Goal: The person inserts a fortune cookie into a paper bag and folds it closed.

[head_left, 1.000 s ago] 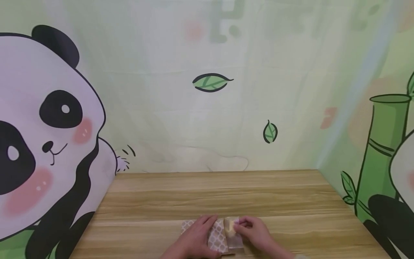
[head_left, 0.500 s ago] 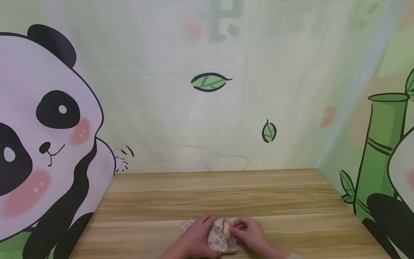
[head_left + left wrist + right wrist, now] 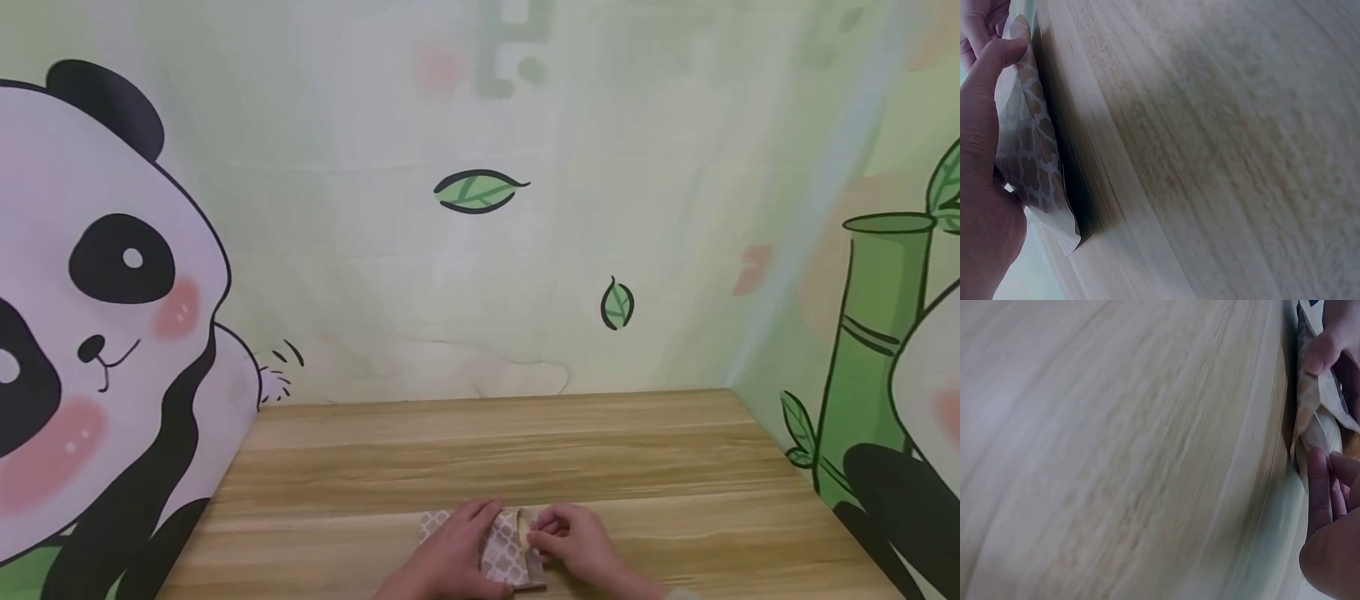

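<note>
A flat beige bag with a white lattice pattern (image 3: 504, 550), apparently paper, lies near the table's front edge. My left hand (image 3: 457, 550) grips it, fingers at its far edge and thumb at its near edge. The bag's mouth gapes to the right, as the right wrist view also shows. With bent fingers my right hand (image 3: 573, 537) pinches a clear plastic packet (image 3: 536, 573) at that mouth. Something pale yellow (image 3: 523, 529) shows through the plastic; its kind is unclear. The packet's left part is hidden inside the bag. In the left wrist view, the bag's patterned side (image 3: 1032, 137) bulges slightly.
The wood-grain table (image 3: 480, 450) stretches back to a pale green cloth backdrop (image 3: 360, 250). Panda and bamboo prints cover the side cloths, with a panda (image 3: 112, 317) on the left and bamboo (image 3: 873, 333) on the right.
My right hand has moved left, pushing the clear packet deeper into the bag, so less of it shows. The left hand has stayed on the bag. The head view has turned slightly right.
</note>
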The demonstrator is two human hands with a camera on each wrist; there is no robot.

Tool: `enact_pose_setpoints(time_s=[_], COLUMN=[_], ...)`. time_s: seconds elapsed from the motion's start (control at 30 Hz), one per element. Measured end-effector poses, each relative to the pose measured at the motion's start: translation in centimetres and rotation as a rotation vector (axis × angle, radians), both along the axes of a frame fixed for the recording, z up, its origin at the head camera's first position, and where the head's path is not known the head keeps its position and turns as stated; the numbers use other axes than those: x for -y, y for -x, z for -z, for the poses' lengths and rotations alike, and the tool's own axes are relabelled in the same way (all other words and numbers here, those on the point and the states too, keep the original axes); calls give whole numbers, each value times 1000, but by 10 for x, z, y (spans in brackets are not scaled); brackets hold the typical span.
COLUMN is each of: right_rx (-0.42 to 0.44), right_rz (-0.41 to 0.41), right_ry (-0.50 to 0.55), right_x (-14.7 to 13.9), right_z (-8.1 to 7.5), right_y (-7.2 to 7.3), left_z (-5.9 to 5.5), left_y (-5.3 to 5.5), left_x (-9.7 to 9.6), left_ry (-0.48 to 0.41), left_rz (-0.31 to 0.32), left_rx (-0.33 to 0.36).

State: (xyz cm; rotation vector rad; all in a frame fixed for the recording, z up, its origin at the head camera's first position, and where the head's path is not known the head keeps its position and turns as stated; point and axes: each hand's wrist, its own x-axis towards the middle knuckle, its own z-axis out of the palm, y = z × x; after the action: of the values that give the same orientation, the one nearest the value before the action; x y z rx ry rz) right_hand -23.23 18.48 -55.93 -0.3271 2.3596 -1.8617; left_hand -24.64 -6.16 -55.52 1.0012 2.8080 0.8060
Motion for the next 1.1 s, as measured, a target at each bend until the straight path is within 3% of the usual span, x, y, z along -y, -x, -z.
enact_pose_setpoints(time_s=[0.2, 0.43, 0.7, 0.97, 1.1], right_rx=[0, -9, 91, 97, 112], right_rz=[3, 25, -108, 5, -22], right_ry=[20, -26, 130, 83, 102], right_x=[7, -9, -9, -9, -11], right_z=[0, -11, -21, -17, -13], right_y=[-1, -5, -12, -14, -13], left_z=[0, -1, -2, -1, 0], left_y=[1, 1, 0, -1, -1], left_x=[-2, -2, -1, -1, -1], left_ry=[-3, -11, -9, -8, -2], left_rz=[-3, -3, -20, -18, -23], left_rx=[17, -29, -17, -18, -25])
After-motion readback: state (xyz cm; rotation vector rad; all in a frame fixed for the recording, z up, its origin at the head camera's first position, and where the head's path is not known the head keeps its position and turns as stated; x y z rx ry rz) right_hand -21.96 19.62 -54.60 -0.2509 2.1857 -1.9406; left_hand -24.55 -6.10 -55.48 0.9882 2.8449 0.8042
